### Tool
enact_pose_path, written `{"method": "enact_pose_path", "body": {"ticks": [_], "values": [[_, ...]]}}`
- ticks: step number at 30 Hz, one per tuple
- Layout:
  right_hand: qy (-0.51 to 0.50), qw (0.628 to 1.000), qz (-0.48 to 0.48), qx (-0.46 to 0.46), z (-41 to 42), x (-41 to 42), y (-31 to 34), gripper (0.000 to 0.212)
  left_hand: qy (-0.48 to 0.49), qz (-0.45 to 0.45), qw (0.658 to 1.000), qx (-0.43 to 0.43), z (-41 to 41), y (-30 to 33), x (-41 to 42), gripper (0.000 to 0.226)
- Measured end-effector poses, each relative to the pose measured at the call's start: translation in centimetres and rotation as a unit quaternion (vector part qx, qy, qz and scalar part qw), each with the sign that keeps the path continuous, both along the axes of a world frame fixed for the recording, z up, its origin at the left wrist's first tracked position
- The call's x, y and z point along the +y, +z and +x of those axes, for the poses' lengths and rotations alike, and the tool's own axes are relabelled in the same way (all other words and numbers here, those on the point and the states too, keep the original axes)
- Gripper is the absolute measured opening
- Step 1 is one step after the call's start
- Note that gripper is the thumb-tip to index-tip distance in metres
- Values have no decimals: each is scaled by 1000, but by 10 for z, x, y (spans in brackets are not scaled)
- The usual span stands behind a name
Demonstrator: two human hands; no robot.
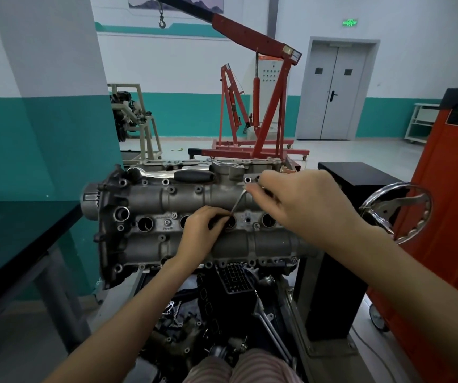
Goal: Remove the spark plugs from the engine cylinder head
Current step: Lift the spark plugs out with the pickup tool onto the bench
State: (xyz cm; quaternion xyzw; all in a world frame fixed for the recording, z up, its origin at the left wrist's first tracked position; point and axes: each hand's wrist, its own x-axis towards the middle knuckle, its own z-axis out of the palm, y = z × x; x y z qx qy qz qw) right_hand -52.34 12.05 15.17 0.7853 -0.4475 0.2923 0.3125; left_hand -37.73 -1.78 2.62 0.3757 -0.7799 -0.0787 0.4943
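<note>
The cast-metal cylinder head (194, 214) sat grey and knobbly, round plug wells in a row. Left hand (198, 233) curled at the third well; right hand (299, 200) pinched a thin metal rod (237, 203) slanting into it. A ratchet (172, 174) lay along the head's far edge.

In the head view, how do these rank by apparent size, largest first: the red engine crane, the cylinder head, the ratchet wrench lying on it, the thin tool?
1. red engine crane, though far away
2. cylinder head
3. ratchet wrench
4. thin tool, partly hidden by the right hand
</note>
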Motion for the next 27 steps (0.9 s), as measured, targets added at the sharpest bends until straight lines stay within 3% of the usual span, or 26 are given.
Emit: {"method": "enact_pose_path", "body": {"ticks": [11,16,27], "values": [[14,997,2,73,0,-20,-13,40,-9,-5,999,-36,-3,-2,-4,20],[31,997,-17,62,-2,-18,-9,40,-13,5,1000,-9,3,-1,-5,17],[43,997,-41,47,-6,1,0,37,-29,4,999,-36,4,-2,-3,26]]}}
